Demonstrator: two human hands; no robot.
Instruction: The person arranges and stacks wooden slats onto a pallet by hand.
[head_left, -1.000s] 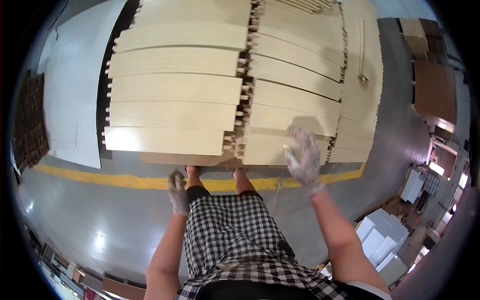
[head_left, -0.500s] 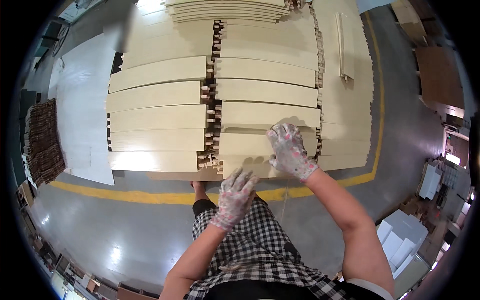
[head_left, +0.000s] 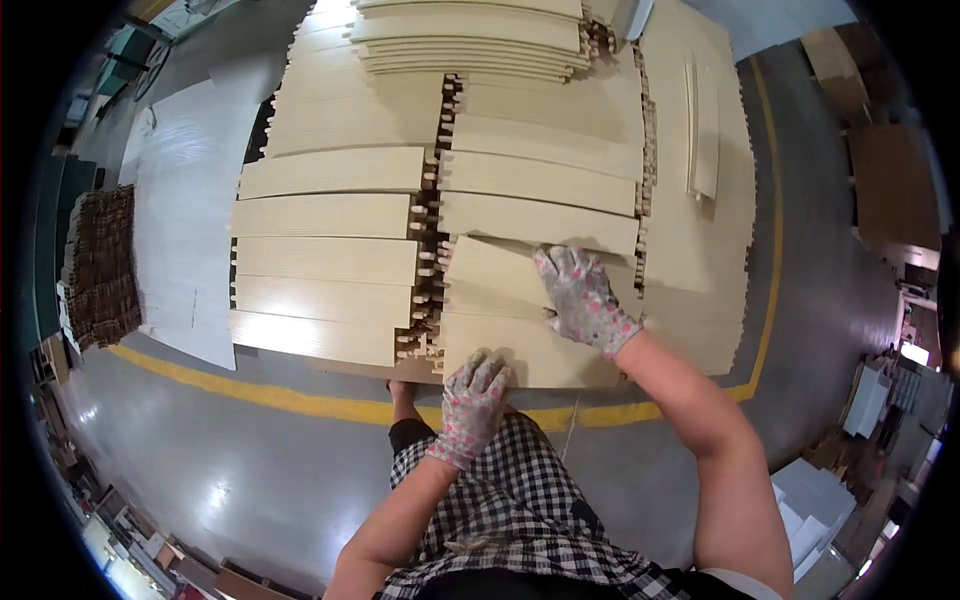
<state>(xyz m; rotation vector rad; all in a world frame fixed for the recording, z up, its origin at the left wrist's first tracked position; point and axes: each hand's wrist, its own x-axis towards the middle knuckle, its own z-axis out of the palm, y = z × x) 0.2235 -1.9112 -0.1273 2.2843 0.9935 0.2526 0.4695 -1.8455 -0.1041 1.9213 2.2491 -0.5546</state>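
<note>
Both my hands wear grey gloves with pink spots. My right hand [head_left: 585, 300] grips a cream board [head_left: 495, 278] across its width, fingers over the far edge and thumb at the near side. This board lies at a slant, its left end turned away from me, in the middle column of boards. At the front edge of the nearest cream board [head_left: 560, 350], my left hand [head_left: 475, 405] rests with its fingers stretched out and holds nothing. More cream boards [head_left: 325, 258] lie in rows to the left, with short pegs on their ends.
A stack of cream boards [head_left: 470, 45] stands at the far side. Two narrow boards [head_left: 704, 130] lie on the right column. At the left are a white sheet [head_left: 185, 220] and a dark brown slatted stack [head_left: 103, 268]. A yellow floor line [head_left: 290, 400] runs around the boards.
The board under my right hand has turned out of line, its left end swinging. My left hand has come to the nearest board's front edge. The view has shifted slightly.
</note>
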